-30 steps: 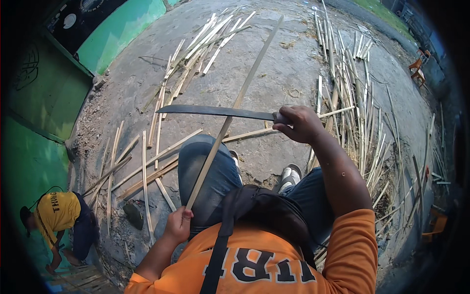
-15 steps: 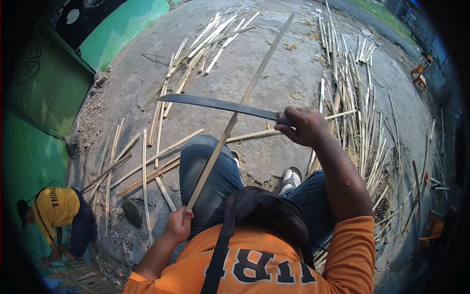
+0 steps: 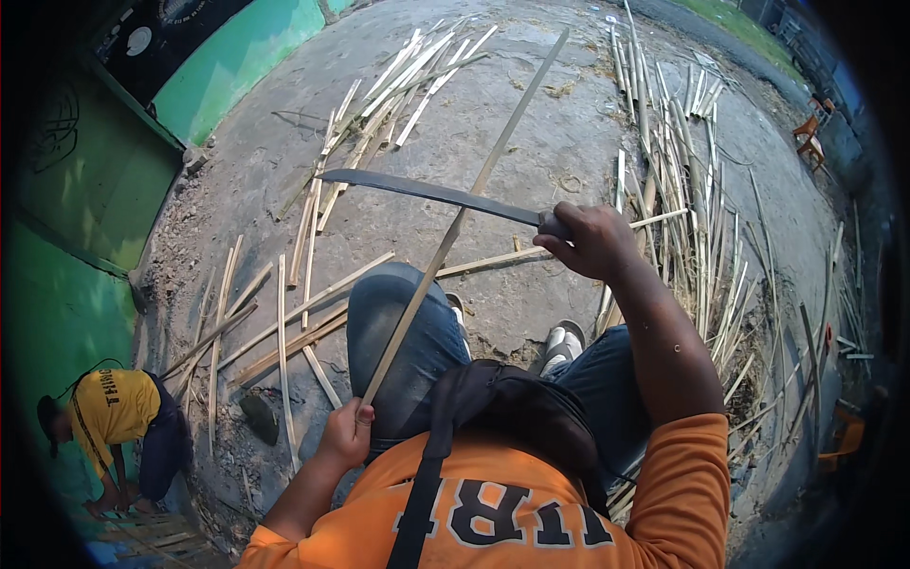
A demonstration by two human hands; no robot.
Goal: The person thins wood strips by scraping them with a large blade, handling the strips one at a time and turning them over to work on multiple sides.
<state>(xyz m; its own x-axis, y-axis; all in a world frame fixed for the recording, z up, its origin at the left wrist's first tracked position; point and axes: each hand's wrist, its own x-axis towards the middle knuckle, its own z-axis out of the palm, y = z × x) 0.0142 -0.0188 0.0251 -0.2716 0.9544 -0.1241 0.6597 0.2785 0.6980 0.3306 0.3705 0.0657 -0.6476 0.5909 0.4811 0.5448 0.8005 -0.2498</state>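
Observation:
My left hand [image 3: 347,433] is closed round the near end of a long bamboo strip [image 3: 424,287], close to my left thigh. The strip slants up and away to the right, passing over my knee, its far end above the concrete. In my right hand [image 3: 595,242] is the handle of a machete [image 3: 427,192], fingers wrapped round it. The long dark blade points left and lies across the strip about midway along, seemingly touching it. Part of the handle is hidden by my fingers.
Split bamboo strips [image 3: 384,100] lie ahead on the left, and a large heap of bamboo [image 3: 697,190] spreads on the right. More strips [image 3: 282,351] rest beside my left leg. A person in yellow [image 3: 112,403] bends at the far left, near a green wall [image 3: 71,294].
The machete has shifted slightly to the right and its tip now reaches less far left. The bamboo strip and my left hand have hardly moved.

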